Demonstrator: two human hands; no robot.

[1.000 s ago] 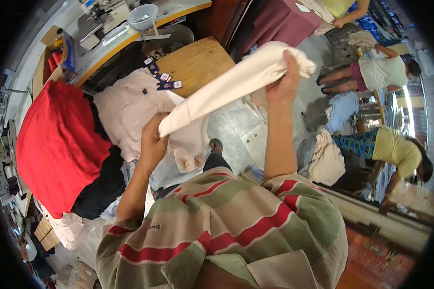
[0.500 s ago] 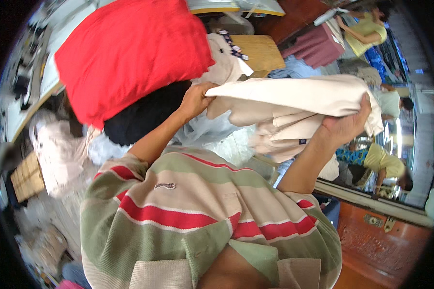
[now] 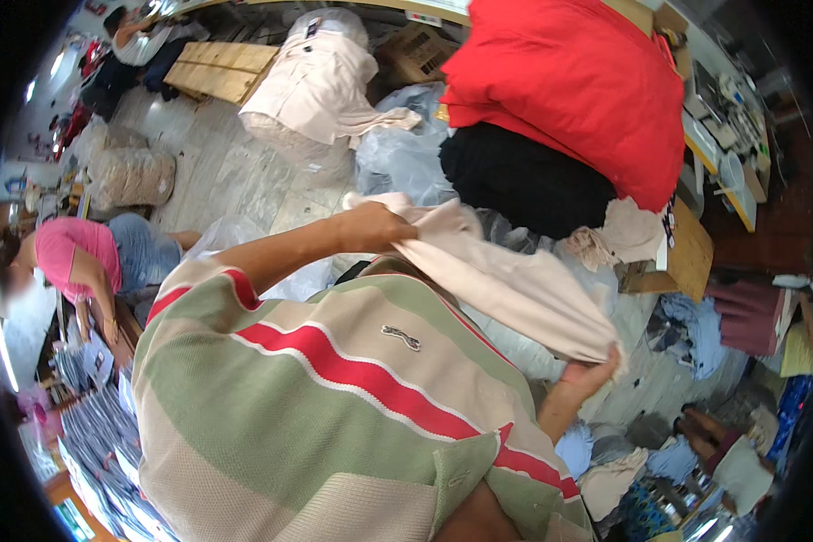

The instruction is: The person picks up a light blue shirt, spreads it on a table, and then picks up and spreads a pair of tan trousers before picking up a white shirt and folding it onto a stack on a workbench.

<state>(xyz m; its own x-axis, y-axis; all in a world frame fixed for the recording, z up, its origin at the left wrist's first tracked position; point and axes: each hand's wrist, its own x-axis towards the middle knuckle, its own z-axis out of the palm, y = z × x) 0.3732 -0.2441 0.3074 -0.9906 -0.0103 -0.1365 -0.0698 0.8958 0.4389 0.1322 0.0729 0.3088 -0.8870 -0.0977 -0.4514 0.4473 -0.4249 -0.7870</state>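
A cream cloth garment [image 3: 515,285] is stretched between my two hands in front of my chest, slanting down to the right. My left hand [image 3: 377,227] is closed around its upper left end, and a bunched part sticks out past the fist. At the lower right end my right hand [image 3: 589,372] grips the other edge; the garment hides some of its fingers. The cloth hangs in a folded band, so its exact kind cannot be made out. Beyond it lies a black cloth heap [image 3: 524,181] beneath a large red fabric pile [image 3: 569,90].
Cream garments [image 3: 312,86] lie on a stuffed bag at the far left, near a wooden bench [image 3: 221,70]. Clear plastic bags [image 3: 402,163] sit beside the black heap. A wooden box [image 3: 686,253] stands to the right. A person in pink [image 3: 77,257] bends at the left.
My view and body have turned left, so the red pile now appears farther right. The garment went from nearly level to slanting down rightward; both hands keep hold of it.
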